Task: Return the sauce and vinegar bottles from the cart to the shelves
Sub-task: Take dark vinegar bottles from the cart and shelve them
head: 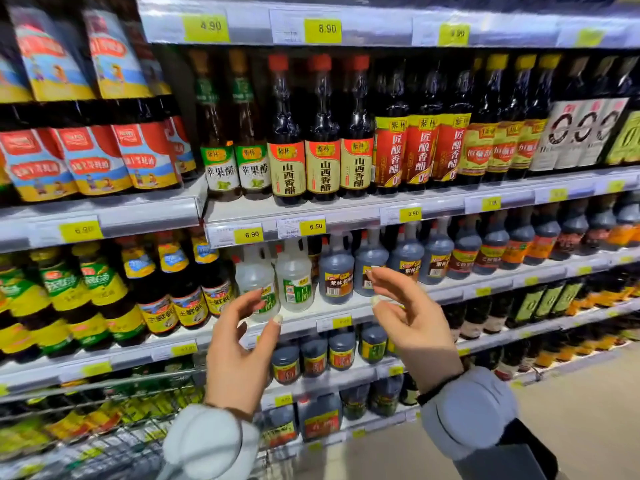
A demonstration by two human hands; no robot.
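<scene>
Both hands are raised in front of the shelves (346, 209), fingers spread apart and holding nothing. The left hand (239, 348) hovers just before a clear white vinegar jug (254, 278); the right hand (412, 323) is level with the dark vinegar jugs (336, 271) on the same shelf. A wire cart (104, 441) sits at lower left; its contents are blurred. One shelf up, the green-labelled bottles (221, 168) read "苹果醋" and the red-capped bottles (287, 161) read "山西香醋". Yellow price tags (313, 226) show 6.90, 6.50 and 8.90.
</scene>
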